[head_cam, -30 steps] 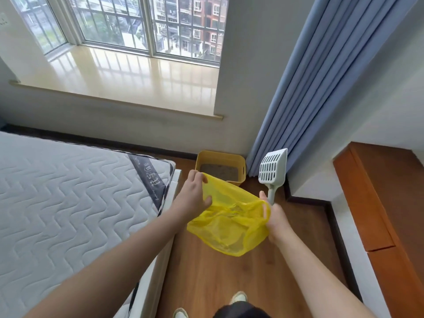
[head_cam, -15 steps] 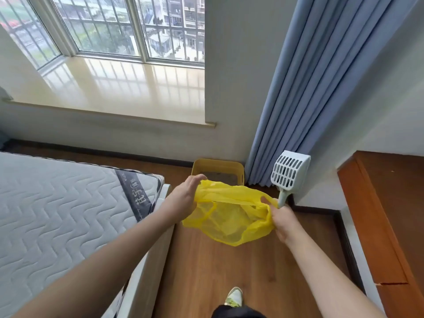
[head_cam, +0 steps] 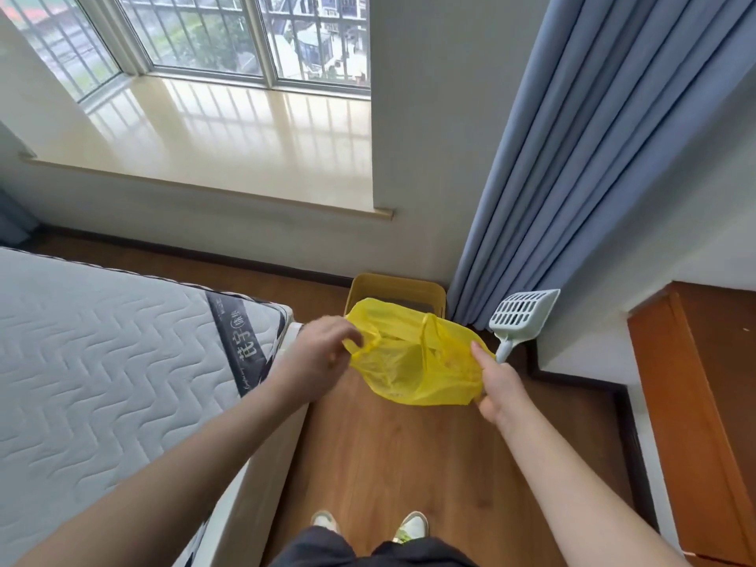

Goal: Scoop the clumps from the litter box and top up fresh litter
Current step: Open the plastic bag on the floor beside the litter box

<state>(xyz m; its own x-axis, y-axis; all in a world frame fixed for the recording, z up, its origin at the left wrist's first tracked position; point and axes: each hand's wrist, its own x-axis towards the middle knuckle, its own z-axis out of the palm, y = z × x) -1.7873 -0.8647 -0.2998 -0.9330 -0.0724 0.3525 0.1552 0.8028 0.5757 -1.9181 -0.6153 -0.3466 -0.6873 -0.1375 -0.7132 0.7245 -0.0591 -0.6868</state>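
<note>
A yellow plastic bag (head_cam: pixel 413 362) hangs open between my two hands above the wooden floor. My left hand (head_cam: pixel 323 354) pinches its left handle loop. My right hand (head_cam: pixel 497 382) grips the bag's right edge together with the handle of a pale slotted litter scoop (head_cam: pixel 523 315), whose head points up and to the right. Behind the bag, a yellow litter box (head_cam: pixel 392 286) stands on the floor against the wall; grey litter shows inside and the bag hides its front.
A bare white mattress (head_cam: pixel 102 362) on its bed frame fills the left side. Blue curtains (head_cam: pixel 572 157) hang right of the litter box. An orange wooden cabinet (head_cam: pixel 703 403) stands at the right. A wide windowsill (head_cam: pixel 225 133) runs along the back. My shoes (head_cam: pixel 368 525) stand on the floor below.
I have stepped nearer to the litter box. My hands have pulled the bag wider, its handle loops now show, and the scoop head has tilted further right.
</note>
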